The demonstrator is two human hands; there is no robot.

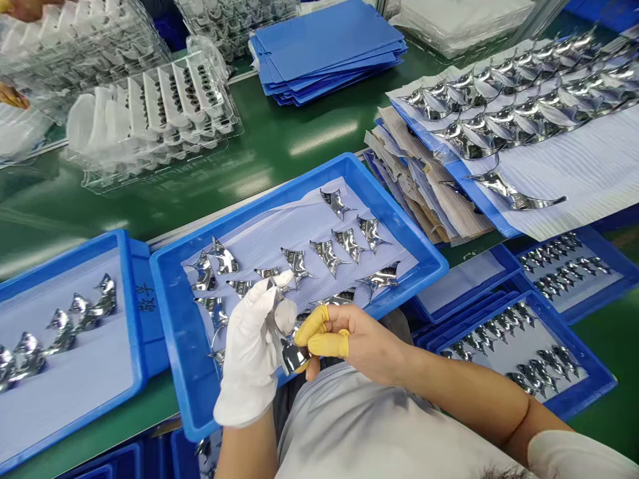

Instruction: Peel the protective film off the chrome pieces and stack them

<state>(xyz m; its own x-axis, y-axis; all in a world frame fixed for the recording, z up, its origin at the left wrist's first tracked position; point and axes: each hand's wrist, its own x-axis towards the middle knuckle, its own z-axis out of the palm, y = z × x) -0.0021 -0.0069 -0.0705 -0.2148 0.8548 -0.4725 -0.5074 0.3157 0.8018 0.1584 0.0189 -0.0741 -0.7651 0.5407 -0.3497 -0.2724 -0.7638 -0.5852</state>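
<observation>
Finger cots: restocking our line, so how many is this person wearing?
2: a yellow finger cot on the upper finger, another below it, both on the right hand. The gloved left hand may hide more.

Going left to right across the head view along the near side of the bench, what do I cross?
Left blue tray of mirror-finish parts → white-gloved left hand → right hand with yellow finger cots → lower-right blue tray of mirror-finish parts

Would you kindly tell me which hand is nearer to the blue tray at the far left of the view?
The left hand is nearer, just right of the blue tray; the right hand is farther right.
</observation>
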